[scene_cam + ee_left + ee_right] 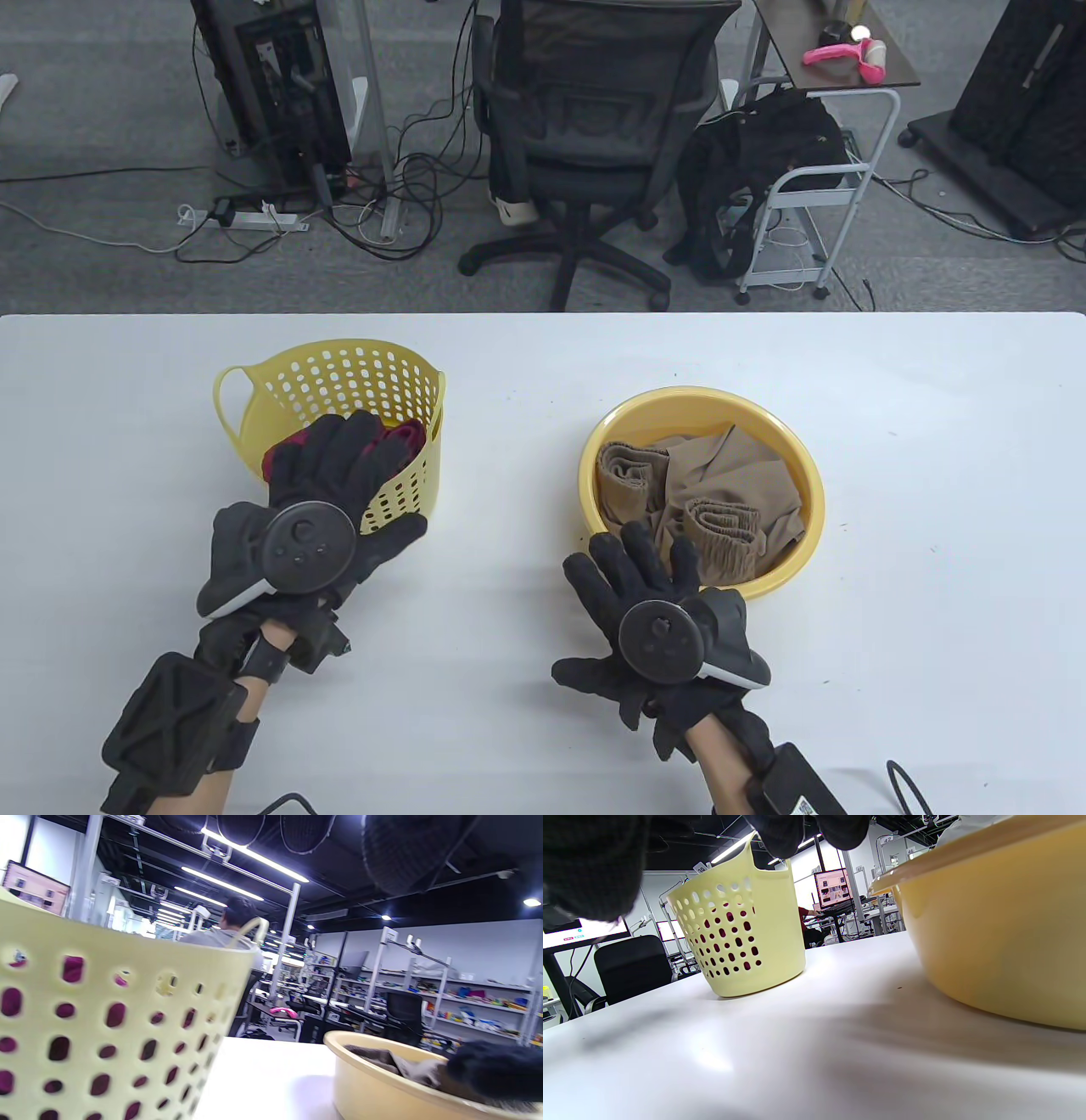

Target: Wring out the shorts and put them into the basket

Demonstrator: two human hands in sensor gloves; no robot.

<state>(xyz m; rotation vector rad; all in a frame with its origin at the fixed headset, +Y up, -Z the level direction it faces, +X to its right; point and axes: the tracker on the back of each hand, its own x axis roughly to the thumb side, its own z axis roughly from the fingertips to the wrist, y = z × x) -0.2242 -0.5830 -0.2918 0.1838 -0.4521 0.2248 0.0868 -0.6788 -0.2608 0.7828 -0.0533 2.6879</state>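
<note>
Right hand (653,611) reaches shorts (713,492) in basin (802,475).

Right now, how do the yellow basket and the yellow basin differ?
The basket has perforated walls and a loop handle; the basin has solid walls and none. The basket holds dark red cloth; the basin holds tan shorts. Both are yellow plastic, upright on the table.

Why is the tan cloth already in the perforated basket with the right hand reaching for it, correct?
Not quite: the table view shows the tan cloth in the solid basin, not the perforated basket. The right hand does reach toward it.
</note>
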